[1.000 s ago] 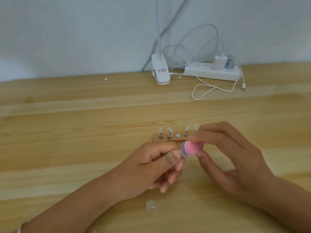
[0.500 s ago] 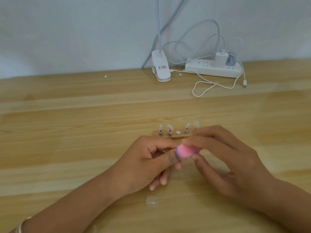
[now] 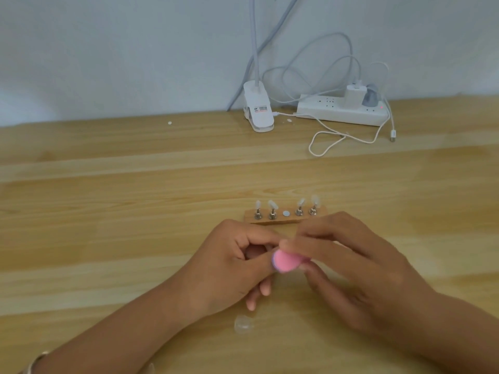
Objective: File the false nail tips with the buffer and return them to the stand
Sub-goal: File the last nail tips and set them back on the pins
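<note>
The right grip (image 3: 351, 271) is closed on the pink buffer (image 3: 286, 261). It pinches the buffer between its thumb and fingers. The buffer's round pink face points up at us.

The left grip (image 3: 229, 265) is curled. Its thumb and first finger come together right at the buffer. What they pinch is hidden behind the buffer, so I cannot tell if a tip is in there.

Both grips are close together, just above the wood counter (image 3: 108, 211).

The stand (image 3: 280, 220) is a small wood block. It sits on the counter just behind the grips. Four little metal posts stand in a row on it, two on the left and two on the right. Each post has a pale tip (image 3: 272, 205) on top. The middle spot has only a small white dot.

One clear loose tip (image 3: 243, 323) lies on the counter, near the left grip's fingers on our side.

Far back by the wall are a white lamp clip (image 3: 259, 112), a white power strip (image 3: 332, 113) and a white cable (image 3: 324, 143).
</note>
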`<control>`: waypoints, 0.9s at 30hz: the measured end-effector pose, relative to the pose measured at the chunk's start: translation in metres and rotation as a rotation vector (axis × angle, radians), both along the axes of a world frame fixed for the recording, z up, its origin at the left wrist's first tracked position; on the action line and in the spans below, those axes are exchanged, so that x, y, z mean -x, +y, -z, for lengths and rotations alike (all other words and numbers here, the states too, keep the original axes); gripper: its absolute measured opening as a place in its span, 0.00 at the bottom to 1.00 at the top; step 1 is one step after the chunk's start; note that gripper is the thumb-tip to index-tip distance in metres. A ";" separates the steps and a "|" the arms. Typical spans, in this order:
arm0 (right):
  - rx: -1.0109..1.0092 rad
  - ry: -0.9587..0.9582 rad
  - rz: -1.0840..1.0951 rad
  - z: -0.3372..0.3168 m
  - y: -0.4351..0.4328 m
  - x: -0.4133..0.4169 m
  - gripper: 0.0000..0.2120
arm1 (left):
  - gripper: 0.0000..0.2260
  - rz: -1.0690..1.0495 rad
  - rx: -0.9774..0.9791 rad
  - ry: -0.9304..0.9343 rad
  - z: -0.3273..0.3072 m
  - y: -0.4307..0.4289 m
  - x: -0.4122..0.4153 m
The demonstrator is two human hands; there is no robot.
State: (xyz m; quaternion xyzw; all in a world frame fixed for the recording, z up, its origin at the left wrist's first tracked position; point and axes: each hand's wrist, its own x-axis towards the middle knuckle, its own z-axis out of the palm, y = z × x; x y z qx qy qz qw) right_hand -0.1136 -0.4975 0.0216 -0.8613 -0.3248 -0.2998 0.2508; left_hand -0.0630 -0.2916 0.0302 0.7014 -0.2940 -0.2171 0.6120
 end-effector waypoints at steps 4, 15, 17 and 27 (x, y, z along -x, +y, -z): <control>-0.058 0.038 0.068 -0.005 -0.009 -0.006 0.12 | 0.05 -0.027 0.016 -0.013 0.001 0.000 0.000; 0.002 0.026 -0.024 -0.002 -0.003 -0.003 0.12 | 0.04 -0.041 0.047 -0.012 0.000 -0.001 0.002; 0.066 0.026 -0.094 -0.001 -0.002 -0.001 0.13 | 0.06 -0.038 0.059 -0.004 0.001 -0.001 0.001; 0.051 0.050 -0.060 -0.003 -0.009 -0.007 0.12 | 0.05 -0.043 0.043 -0.021 0.001 -0.002 0.002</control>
